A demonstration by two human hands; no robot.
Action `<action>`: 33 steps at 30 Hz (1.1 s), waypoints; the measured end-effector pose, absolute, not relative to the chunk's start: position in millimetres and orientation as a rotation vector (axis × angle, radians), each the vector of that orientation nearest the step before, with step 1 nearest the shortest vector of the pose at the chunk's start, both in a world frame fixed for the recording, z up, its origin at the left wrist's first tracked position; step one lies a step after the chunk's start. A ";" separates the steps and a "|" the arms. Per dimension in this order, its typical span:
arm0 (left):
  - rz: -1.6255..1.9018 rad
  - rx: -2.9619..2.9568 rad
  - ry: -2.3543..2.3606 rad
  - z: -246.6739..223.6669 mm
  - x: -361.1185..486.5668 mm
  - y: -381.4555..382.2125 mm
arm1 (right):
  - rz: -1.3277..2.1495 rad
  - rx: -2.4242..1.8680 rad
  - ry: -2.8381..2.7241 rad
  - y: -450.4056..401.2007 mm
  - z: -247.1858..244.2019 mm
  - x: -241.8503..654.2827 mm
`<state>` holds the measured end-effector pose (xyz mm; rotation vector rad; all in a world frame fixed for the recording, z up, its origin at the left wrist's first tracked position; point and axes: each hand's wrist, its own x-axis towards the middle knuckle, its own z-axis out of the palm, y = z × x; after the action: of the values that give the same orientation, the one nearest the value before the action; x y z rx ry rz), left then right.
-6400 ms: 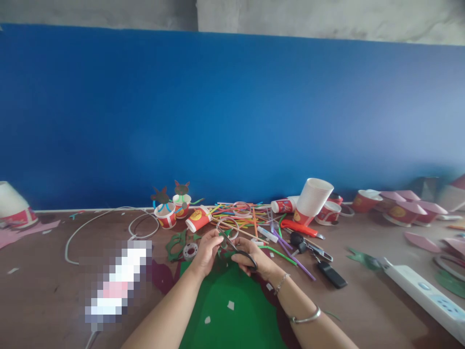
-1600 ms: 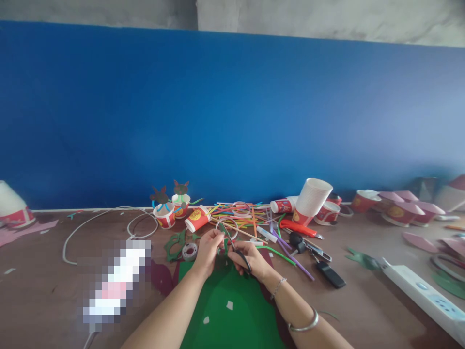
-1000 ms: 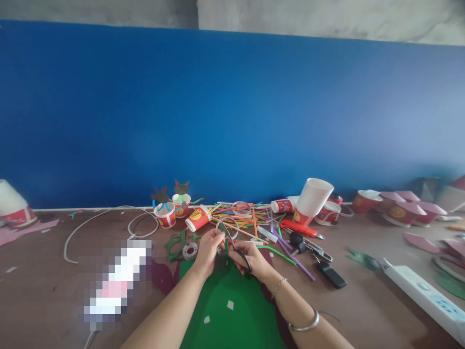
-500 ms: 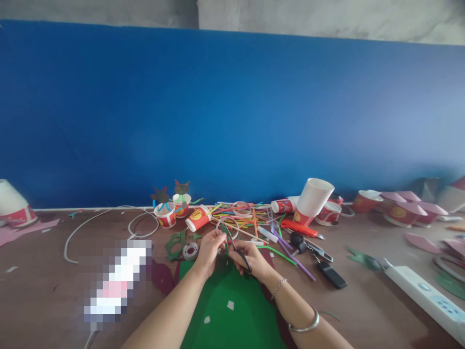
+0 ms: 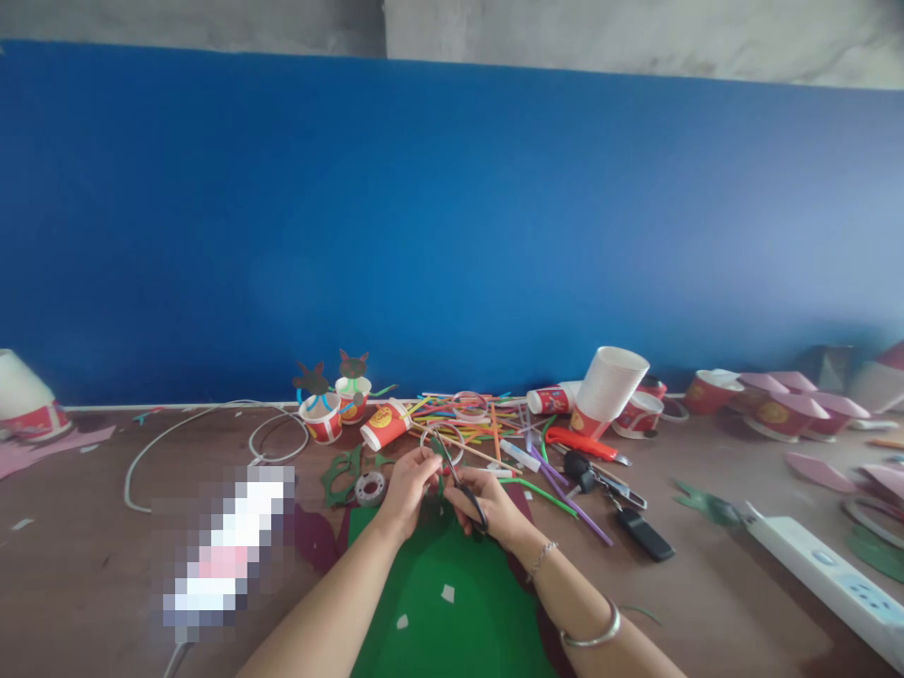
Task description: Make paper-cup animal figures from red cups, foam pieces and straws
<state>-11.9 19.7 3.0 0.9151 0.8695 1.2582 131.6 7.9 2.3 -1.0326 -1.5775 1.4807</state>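
My right hand (image 5: 487, 504) is closed around a pair of black-handled scissors (image 5: 472, 504), whose blades point up and away to the left. Just left of them, my left hand (image 5: 411, 485) pinches a small piece of green paper (image 5: 437, 465) close to the blades. Whether the blades are cutting into the paper I cannot tell. Beneath both hands lies a sheet of green paper (image 5: 452, 640) with small white scraps on it. A roll of tape (image 5: 370, 488) and a cut green paper remnant (image 5: 340, 476) lie left of my left hand.
Colourful straws (image 5: 466, 414) are heaped behind my hands. At the right are a stack of paper cups (image 5: 608, 391), a red utility knife (image 5: 583, 443), keys (image 5: 580, 471) and a white power strip (image 5: 833, 584). Cups with paper animal heads (image 5: 321, 417) stand back left, above a blurred-out device (image 5: 230, 546).
Almost nothing differs. Both hands stay in place, and the scissor blades look slightly shifted beside the green paper.
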 end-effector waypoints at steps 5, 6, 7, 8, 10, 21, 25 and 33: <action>1.263 0.926 0.867 1.5 -12.1 21.1 | 1.481 -1.044 -1.583 7.1 4.3 131.0; 1.263 0.925 0.864 1.4 -12.2 21.2 | 1.482 -1.048 -1.581 7.1 4.3 131.0; 1.261 0.925 0.863 1.5 -12.3 21.3 | 1.483 -1.054 -1.578 7.2 4.0 131.0; 1.258 0.924 0.861 1.7 -12.3 21.2 | 1.483 -1.058 -1.575 7.4 3.4 131.1; 1.257 0.921 0.861 2.4 -12.2 20.8 | 1.483 -1.057 -1.571 8.0 1.6 131.4; 1.347 0.918 0.940 3.2 -12.1 21.7 | 1.489 -1.097 -1.565 6.3 5.9 129.6; 1.325 0.950 0.927 2.2 -13.1 22.1 | 1.497 -1.070 -1.570 7.6 2.4 130.0; 1.283 0.941 0.909 2.0 -14.1 21.9 | 1.488 -1.041 -1.585 7.7 1.0 131.0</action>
<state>-14.1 21.9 2.0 0.9406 0.9092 1.2835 131.0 7.7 1.0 -1.0414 -1.5849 1.4876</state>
